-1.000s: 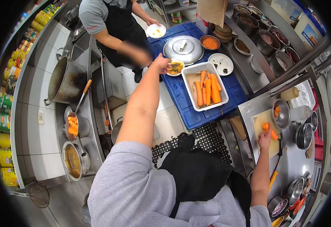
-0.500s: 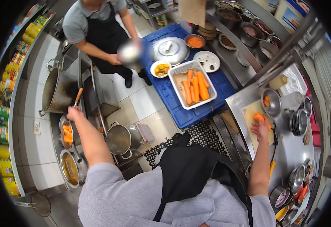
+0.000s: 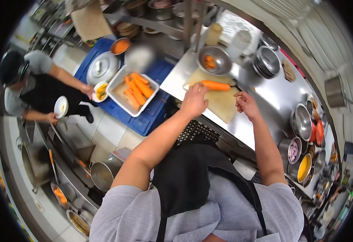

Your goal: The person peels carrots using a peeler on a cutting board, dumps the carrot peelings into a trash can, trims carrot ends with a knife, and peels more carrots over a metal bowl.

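Note:
A large peeled carrot (image 3: 215, 85) lies across the pale cutting board (image 3: 221, 105) on the steel counter. My left hand (image 3: 194, 100) is over the board's left side, fingers stretched toward the carrot's left end; whether they touch it is unclear. To the right of the board, my right hand (image 3: 246, 105) hovers with loosely curled fingers and nothing visible in them. A dark handle-like object (image 3: 234, 83) sits by the carrot's right end, partly hidden. Behind the board stands a steel bowl (image 3: 223, 60) with orange pieces inside.
A white basket (image 3: 112, 89) of carrots stands on a blue table (image 3: 142, 126) to the left. Beside it a co-worker (image 3: 35, 86) holds a white plate and touches a bowl of yellow food (image 3: 101, 92). Stacked steel bowls (image 3: 265, 64) stand at the counter's back.
My view has turned right. My left hand has left the wooden-handled pan and come to the board. My right hand has come away from the carrot. The co-worker's hands have moved apart.

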`<action>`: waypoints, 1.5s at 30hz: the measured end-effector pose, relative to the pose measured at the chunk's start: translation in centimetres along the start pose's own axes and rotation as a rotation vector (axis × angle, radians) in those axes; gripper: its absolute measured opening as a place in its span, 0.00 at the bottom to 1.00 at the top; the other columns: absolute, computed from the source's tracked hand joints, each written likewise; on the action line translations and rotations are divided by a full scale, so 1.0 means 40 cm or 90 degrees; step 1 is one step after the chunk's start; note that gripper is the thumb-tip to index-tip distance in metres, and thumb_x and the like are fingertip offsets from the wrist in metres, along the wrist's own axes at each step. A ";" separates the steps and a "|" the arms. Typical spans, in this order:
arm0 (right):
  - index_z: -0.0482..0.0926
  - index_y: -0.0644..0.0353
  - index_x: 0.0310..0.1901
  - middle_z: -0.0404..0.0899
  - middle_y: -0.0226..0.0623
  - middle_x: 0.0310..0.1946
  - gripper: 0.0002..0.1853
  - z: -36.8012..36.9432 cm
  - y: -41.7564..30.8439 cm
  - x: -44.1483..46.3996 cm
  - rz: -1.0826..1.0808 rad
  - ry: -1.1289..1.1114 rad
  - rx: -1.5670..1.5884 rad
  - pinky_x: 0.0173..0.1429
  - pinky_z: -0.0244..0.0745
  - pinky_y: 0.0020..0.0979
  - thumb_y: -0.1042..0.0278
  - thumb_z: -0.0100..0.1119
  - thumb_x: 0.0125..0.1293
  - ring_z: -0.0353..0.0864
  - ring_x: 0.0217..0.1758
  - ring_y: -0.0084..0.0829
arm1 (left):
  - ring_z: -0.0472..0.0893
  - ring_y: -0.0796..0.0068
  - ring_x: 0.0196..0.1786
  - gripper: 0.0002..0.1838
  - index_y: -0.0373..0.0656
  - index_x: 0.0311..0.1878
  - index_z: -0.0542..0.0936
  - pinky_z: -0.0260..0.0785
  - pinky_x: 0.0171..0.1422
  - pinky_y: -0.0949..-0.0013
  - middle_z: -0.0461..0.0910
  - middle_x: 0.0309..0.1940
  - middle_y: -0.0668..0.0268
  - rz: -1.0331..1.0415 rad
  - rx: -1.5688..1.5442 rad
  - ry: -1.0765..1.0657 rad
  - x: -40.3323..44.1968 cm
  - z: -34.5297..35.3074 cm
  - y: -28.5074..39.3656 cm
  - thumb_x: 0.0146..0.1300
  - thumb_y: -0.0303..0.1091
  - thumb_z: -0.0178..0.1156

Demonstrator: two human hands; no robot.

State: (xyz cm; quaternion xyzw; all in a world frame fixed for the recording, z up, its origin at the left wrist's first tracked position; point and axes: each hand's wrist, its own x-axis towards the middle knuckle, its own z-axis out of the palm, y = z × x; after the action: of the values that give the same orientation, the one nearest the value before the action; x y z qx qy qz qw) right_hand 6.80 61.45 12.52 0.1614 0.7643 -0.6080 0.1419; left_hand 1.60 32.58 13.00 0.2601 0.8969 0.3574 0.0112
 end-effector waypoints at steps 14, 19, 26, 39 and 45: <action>0.62 0.45 0.75 0.82 0.41 0.36 0.36 0.069 -0.067 0.158 -0.149 0.068 -0.162 0.46 0.78 0.36 0.75 0.54 0.65 0.81 0.36 0.37 | 0.79 0.51 0.55 0.22 0.44 0.58 0.78 0.71 0.60 0.55 0.80 0.51 0.55 -0.060 0.102 -0.263 0.146 0.158 -0.045 0.59 0.37 0.63; 0.65 0.52 0.70 0.83 0.48 0.48 0.31 0.128 -0.016 0.255 -0.273 0.125 -0.311 0.53 0.78 0.42 0.74 0.55 0.64 0.85 0.46 0.47 | 0.82 0.61 0.45 0.22 0.34 0.58 0.77 0.74 0.52 0.61 0.81 0.43 0.57 -0.234 -0.387 -0.383 0.032 -0.012 -0.119 0.64 0.38 0.60; 0.65 0.54 0.69 0.84 0.45 0.48 0.30 0.246 -0.032 0.086 -0.093 0.102 -0.185 0.54 0.78 0.39 0.72 0.57 0.64 0.85 0.46 0.40 | 0.80 0.71 0.37 0.22 0.37 0.64 0.69 0.76 0.40 0.67 0.76 0.38 0.63 -0.347 -0.894 -0.251 0.098 -0.194 -0.183 0.74 0.40 0.55; 0.76 0.51 0.54 0.77 0.42 0.53 0.18 -0.026 0.047 0.168 0.034 0.252 -0.697 0.60 0.72 0.54 0.68 0.63 0.62 0.75 0.62 0.46 | 0.81 0.66 0.36 0.24 0.40 0.58 0.71 0.72 0.37 0.63 0.79 0.37 0.60 -0.438 -0.916 -0.216 0.311 -0.110 -0.088 0.79 0.54 0.45; 0.75 0.55 0.54 0.79 0.47 0.53 0.13 -0.079 0.035 0.123 -0.041 0.261 -0.438 0.60 0.71 0.49 0.69 0.52 0.69 0.76 0.59 0.51 | 0.79 0.65 0.44 0.21 0.43 0.63 0.69 0.72 0.43 0.59 0.78 0.47 0.59 -0.434 -0.901 -0.156 0.314 -0.024 -0.048 0.80 0.48 0.43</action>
State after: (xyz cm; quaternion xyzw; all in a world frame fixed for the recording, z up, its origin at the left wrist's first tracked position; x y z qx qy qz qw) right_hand 2.86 65.19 9.96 0.1987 0.9403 -0.2760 0.0133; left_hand -10.31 36.76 14.54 -0.0604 0.4794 0.7883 0.3810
